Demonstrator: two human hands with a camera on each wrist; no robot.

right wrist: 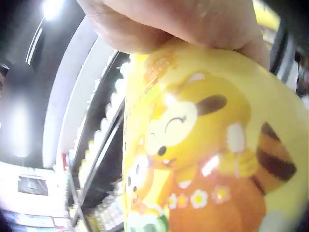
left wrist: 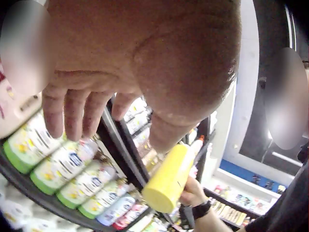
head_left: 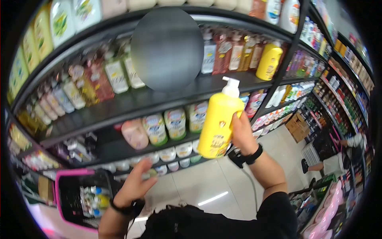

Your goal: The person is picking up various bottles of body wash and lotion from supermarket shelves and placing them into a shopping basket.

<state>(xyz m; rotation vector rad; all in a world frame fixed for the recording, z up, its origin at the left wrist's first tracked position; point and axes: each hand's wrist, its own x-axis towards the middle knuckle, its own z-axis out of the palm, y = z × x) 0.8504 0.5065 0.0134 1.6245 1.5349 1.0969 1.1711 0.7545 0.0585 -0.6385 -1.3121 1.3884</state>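
Note:
My right hand (head_left: pixel 243 135) grips a yellow pump bottle (head_left: pixel 217 127) with a white pump top, held nearly upright in front of the shelves. Cartoon animals cover one side of this bottle (right wrist: pixel 203 145) in the right wrist view, where part of my hand (right wrist: pixel 188 24) shows over its top. Lower left, my left hand (head_left: pixel 135 183) is held out in the air with nothing in it, fingers loosely extended. The left wrist view shows its palm (left wrist: pixel 140 63) large, with the yellow bottle (left wrist: pixel 169 181) beyond the thumb.
Pump bottles line the middle shelf (head_left: pixel 159 104), including a similar yellow bottle (head_left: pixel 269 61). White-and-green bottles (head_left: pixel 175 123) stand one shelf lower. A pink-rimmed black basket (head_left: pixel 59 195) with bottles inside is at lower left. Another person (head_left: pixel 338 163) and a cardboard box (head_left: pixel 297 126) are at right.

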